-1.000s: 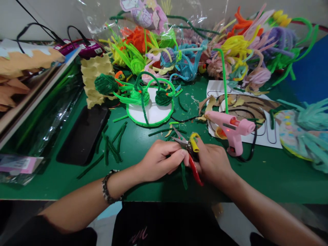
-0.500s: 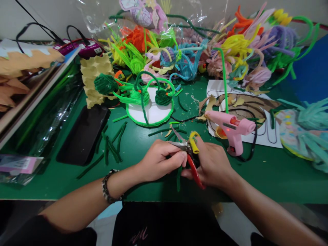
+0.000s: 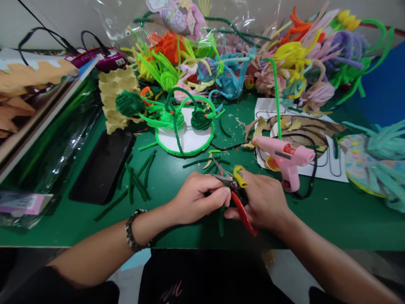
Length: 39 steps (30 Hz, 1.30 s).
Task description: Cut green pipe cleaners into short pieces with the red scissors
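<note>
My right hand grips a pair of scissors with red and yellow handles, blades apart and pointing up and left. Closed fingers of my left hand pinch a dark green pipe cleaner, whose end hangs below the thumb. The blades lie right above my left fingers; whether they touch the pipe cleaner is hidden. Beyond the hands, a white disc edged in bright green carries green pipe-cleaner balls and an arched dark green stem.
Cut green pipe cleaners lie beside a black phone on the left. To the right, a pink glue gun with a lit red light rests on printed paper. Colourful pipe-cleaner bundles fill the back.
The scissors' red handle has swung slightly down and right, and the blades have drawn a little closer together. My left hand has barely moved.
</note>
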{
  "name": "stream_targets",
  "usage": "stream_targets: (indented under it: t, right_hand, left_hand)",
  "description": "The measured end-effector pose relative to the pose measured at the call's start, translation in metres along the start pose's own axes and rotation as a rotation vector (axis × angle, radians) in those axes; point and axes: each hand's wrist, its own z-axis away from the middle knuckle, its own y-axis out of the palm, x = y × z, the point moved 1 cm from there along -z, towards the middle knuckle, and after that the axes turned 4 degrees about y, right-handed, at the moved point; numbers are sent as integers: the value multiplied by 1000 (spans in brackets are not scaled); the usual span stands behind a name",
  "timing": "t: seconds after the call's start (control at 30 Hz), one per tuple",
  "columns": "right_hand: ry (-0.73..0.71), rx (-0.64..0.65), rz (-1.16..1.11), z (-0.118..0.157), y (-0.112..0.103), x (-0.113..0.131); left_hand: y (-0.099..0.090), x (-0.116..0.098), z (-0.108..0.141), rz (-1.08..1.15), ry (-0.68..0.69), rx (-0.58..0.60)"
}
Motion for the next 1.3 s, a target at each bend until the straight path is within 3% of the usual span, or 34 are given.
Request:
stream_targets:
  t: [0.27,1.3]
  right_hand:
    - [-20,-77,4,-2,-4,2]
    - [11,-99,-56,0,-4,2]
  left_hand:
    - [1,-1,0,53,-13,-2]
    - [1,1,1,79,-11,-11]
